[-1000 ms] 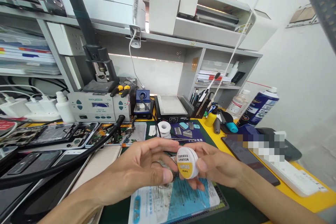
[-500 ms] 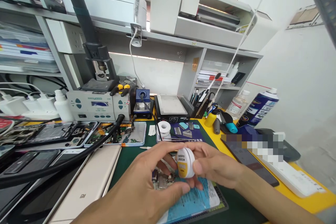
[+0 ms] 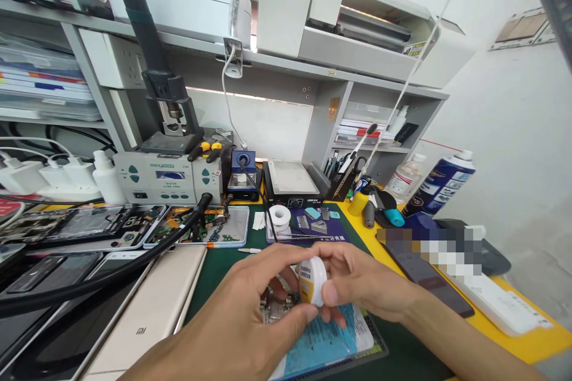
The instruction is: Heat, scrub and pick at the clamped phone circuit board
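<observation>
A small round white jar with a yellow label and dark print is tilted on its side between my hands. My right hand pinches its right rim with thumb and fingers. Curved around the other side, my left hand has its index finger at the jar's top and its thumb at the bottom. Partly hidden behind the left fingers lies a metallic phone circuit board. Below both hands is a blue printed sheet on the green mat.
Several phones, one gold, lie at left under a black hose. Behind them sit a tray of parts and a rework station. A solder spool stands beyond my hands; a dark phone and spray can are right.
The jar has shifted slightly left and turned, showing more of its right side. My left thumb and index finger have closed in on it.
</observation>
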Demonstrator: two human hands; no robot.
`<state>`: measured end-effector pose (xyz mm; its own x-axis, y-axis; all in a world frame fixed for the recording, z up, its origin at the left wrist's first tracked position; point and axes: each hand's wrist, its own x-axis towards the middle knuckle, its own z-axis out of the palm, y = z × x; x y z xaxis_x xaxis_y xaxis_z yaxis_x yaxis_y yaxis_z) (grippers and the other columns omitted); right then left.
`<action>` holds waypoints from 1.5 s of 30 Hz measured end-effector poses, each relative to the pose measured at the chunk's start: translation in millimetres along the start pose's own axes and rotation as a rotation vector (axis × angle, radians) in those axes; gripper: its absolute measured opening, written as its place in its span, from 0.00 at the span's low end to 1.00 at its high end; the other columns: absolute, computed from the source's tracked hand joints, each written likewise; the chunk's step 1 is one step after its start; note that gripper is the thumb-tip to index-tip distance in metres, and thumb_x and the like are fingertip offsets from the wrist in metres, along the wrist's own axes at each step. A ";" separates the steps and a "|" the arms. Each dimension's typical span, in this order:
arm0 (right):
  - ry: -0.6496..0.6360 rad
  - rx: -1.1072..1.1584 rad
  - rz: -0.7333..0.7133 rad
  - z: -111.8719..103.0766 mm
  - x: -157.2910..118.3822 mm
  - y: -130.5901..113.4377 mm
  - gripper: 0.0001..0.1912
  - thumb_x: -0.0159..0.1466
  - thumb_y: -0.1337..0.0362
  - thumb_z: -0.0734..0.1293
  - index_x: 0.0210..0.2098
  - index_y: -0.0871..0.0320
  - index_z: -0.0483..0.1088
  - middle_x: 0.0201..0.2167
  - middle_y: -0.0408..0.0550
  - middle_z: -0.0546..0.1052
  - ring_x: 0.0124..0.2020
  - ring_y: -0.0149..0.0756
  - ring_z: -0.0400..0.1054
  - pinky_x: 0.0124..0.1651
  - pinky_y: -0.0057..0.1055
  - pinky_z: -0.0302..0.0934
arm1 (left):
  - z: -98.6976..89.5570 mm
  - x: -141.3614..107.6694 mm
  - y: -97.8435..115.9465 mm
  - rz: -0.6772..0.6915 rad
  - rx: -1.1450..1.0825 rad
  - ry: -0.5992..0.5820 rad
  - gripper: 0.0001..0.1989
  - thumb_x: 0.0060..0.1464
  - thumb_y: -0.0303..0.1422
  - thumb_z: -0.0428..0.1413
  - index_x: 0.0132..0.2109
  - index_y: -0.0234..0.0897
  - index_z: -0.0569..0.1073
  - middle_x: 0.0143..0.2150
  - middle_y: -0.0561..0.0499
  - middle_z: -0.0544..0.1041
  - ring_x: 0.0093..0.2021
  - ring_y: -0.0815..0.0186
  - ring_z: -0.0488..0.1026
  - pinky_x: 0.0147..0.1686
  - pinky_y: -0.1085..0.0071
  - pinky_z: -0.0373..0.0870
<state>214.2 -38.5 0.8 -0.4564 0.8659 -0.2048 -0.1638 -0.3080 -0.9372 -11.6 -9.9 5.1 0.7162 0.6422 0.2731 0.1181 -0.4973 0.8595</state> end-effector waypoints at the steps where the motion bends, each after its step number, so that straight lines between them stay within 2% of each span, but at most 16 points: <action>1: 0.004 -0.006 0.005 0.0 0.0 -0.2 0.25 0.51 0.61 0.83 0.41 0.63 0.71 0.29 0.46 0.80 0.25 0.30 0.74 0.21 0.20 0.68 | -0.2 0.1 0.7 -0.004 -0.005 -0.002 0.24 0.60 0.31 0.59 0.63 0.48 0.72 0.43 0.54 0.80 0.38 0.67 0.76 0.39 0.72 0.74; 7: 0.026 -0.055 0.019 2.1 -0.9 -3.2 0.24 0.51 0.60 0.83 0.40 0.64 0.74 0.28 0.46 0.79 0.24 0.29 0.73 0.20 0.19 0.67 | -1.9 1.7 5.8 0.003 -0.007 0.016 0.23 0.59 0.30 0.59 0.61 0.47 0.74 0.45 0.53 0.80 0.38 0.67 0.76 0.39 0.73 0.74; 14: 0.056 -0.105 0.015 3.9 -1.8 -5.0 0.23 0.51 0.58 0.83 0.39 0.65 0.77 0.28 0.46 0.78 0.23 0.28 0.71 0.21 0.20 0.66 | -4.4 0.8 1.1 -0.003 0.050 0.013 0.21 0.60 0.32 0.59 0.60 0.47 0.73 0.43 0.54 0.80 0.38 0.66 0.75 0.39 0.72 0.73; 22: 0.003 -0.102 0.007 2.2 -1.9 -4.9 0.23 0.54 0.59 0.82 0.44 0.65 0.80 0.28 0.45 0.77 0.24 0.27 0.71 0.22 0.18 0.68 | -5.6 -1.6 1.0 -0.026 0.058 -0.018 0.22 0.61 0.33 0.58 0.61 0.45 0.72 0.46 0.52 0.80 0.40 0.65 0.75 0.42 0.71 0.73; 28: 0.005 -0.103 -0.004 3.1 -1.4 -4.9 0.23 0.55 0.59 0.82 0.46 0.65 0.80 0.28 0.46 0.77 0.24 0.27 0.71 0.22 0.18 0.68 | -4.1 -0.8 -3.4 0.024 0.059 0.002 0.21 0.62 0.33 0.58 0.62 0.44 0.72 0.47 0.50 0.80 0.40 0.65 0.76 0.40 0.71 0.74; 33: 0.039 -0.121 0.004 4.1 -1.7 -5.4 0.23 0.54 0.57 0.82 0.43 0.65 0.79 0.28 0.46 0.77 0.24 0.27 0.71 0.22 0.19 0.68 | -1.9 -1.9 -9.4 0.064 0.082 0.022 0.21 0.63 0.34 0.58 0.62 0.44 0.71 0.49 0.48 0.81 0.42 0.61 0.79 0.43 0.69 0.75; 39: 0.046 -0.112 -0.001 4.4 -1.5 -4.9 0.23 0.54 0.57 0.82 0.42 0.65 0.78 0.28 0.46 0.77 0.24 0.27 0.71 0.21 0.19 0.68 | -2.2 -2.7 -14.2 0.089 0.161 0.037 0.23 0.64 0.37 0.58 0.64 0.44 0.69 0.55 0.46 0.80 0.48 0.58 0.79 0.50 0.65 0.75; 45: 0.055 -0.120 -0.005 4.8 -1.2 -4.8 0.24 0.54 0.55 0.82 0.42 0.65 0.78 0.28 0.45 0.77 0.23 0.27 0.71 0.21 0.19 0.67 | -1.2 -3.6 -16.5 0.112 0.198 0.069 0.23 0.64 0.39 0.59 0.64 0.43 0.71 0.55 0.44 0.81 0.51 0.55 0.79 0.53 0.63 0.75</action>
<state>211.4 -40.0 6.9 -0.4062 0.8887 -0.2124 -0.0586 -0.2573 -0.9645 -17.0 -3.3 -9.5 0.6842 0.6120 0.3966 0.1781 -0.6676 0.7228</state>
